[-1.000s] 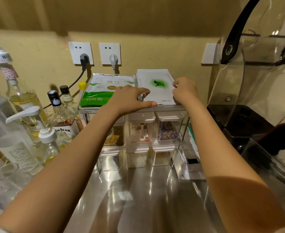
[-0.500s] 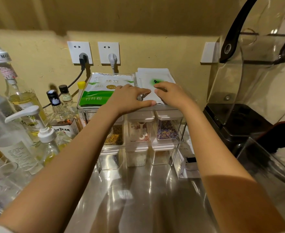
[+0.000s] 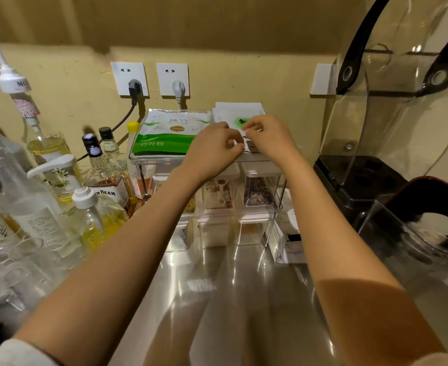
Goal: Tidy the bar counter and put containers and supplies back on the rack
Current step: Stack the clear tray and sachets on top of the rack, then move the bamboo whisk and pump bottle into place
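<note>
A clear two-tier rack (image 3: 278,192) stands against the wall on the steel counter. A green-and-white powder pouch (image 3: 164,133) lies flat on its top left. A stack of white packets with a green mark (image 3: 240,110) lies on its top right. My left hand (image 3: 213,150) and my right hand (image 3: 269,137) meet over the front of the white stack, fingers curled, pinching its near edge. Clear storage boxes (image 3: 257,192) with dried contents fill the shelves below.
Syrup pump bottles (image 3: 46,143) and a whiskey bottle (image 3: 106,186) crowd the left, with glasses (image 3: 9,265) in front. A blender with a clear cover (image 3: 392,107) stands at the right. Two plugged wall sockets (image 3: 151,80) sit behind the rack. A small white box (image 3: 287,239) leans beside it.
My right hand slid left from the stack's right edge to its front middle, meeting my left hand. Both hands' fingers curled from flat to pinching.
</note>
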